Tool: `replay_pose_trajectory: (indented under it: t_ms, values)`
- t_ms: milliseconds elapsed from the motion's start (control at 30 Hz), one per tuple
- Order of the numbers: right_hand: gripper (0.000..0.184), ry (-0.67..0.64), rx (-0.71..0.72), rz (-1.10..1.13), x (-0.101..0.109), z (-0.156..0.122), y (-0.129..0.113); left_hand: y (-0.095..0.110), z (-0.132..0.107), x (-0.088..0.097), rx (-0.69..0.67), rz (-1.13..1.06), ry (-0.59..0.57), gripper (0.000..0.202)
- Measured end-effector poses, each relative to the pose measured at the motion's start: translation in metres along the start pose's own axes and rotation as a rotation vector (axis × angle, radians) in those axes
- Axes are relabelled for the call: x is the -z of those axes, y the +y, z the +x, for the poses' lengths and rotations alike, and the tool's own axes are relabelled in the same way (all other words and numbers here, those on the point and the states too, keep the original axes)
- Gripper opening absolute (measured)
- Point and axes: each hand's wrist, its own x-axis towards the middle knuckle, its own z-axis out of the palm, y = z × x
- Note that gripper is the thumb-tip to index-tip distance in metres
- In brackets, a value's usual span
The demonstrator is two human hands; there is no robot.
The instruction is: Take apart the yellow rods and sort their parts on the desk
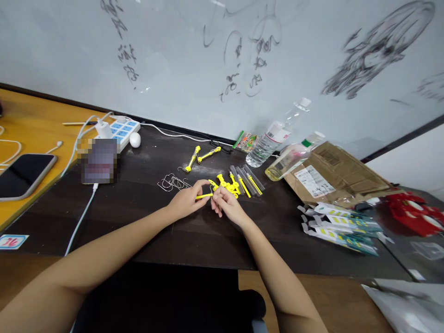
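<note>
My left hand [187, 200] is closed around a thin yellow plastic rod [204, 196] that points toward my right hand. My right hand [227, 204] has its fingers pinched together near the rod's end; what lies between them is too small to make out. Just behind the hands is a pile of yellow plastic pieces [231, 186]. Several clear tubes [255, 180], some with yellow rods in them, lie to the right of the pile. Left of it is a tangle of bent metal wire hooks [172, 182]. Two yellow pieces with clear middles [192, 158] lie farther back.
A water bottle [265, 147] and a second bottle [291, 159] stand at the back right, before a cardboard package [333, 173]. Flattened printed boxes [342, 226] lie right. A power strip [125, 130], a charging phone [99, 162] and white cables are left.
</note>
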Motion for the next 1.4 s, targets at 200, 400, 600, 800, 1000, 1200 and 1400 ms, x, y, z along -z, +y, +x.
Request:
replay_pose_trajectory:
  t_ms: [200,400,600,800,1000,1200,1400]
  values:
    - [0.024,-0.048,-0.006,-0.015,-0.002,-0.001,0.001,-0.002,0.001,0.0,-0.02,-0.021,-0.041,0.042]
    - [0.024,-0.091,-0.092,0.12,-0.004,0.001,0.003,-0.001,0.001,-0.001,-0.027,-0.029,-0.025,0.038]
    - [0.038,-0.179,-0.234,0.282,-0.015,0.003,0.003,0.001,0.001,0.003,-0.021,-0.058,-0.022,0.031]
    - [0.046,-0.155,-0.259,0.332,-0.018,0.003,0.005,-0.001,0.001,0.002,-0.043,-0.039,-0.05,0.03]
    - [0.033,-0.084,-0.251,0.285,-0.015,0.001,0.002,-0.003,0.0,0.0,-0.091,0.002,-0.086,0.031]
    - [0.03,-0.06,-0.182,0.306,-0.011,0.0,0.0,-0.002,-0.001,0.0,-0.083,0.003,-0.084,0.043]
    - [0.028,-0.089,-0.177,0.309,-0.011,0.0,-0.002,-0.002,0.0,0.001,-0.053,-0.031,-0.082,0.056]
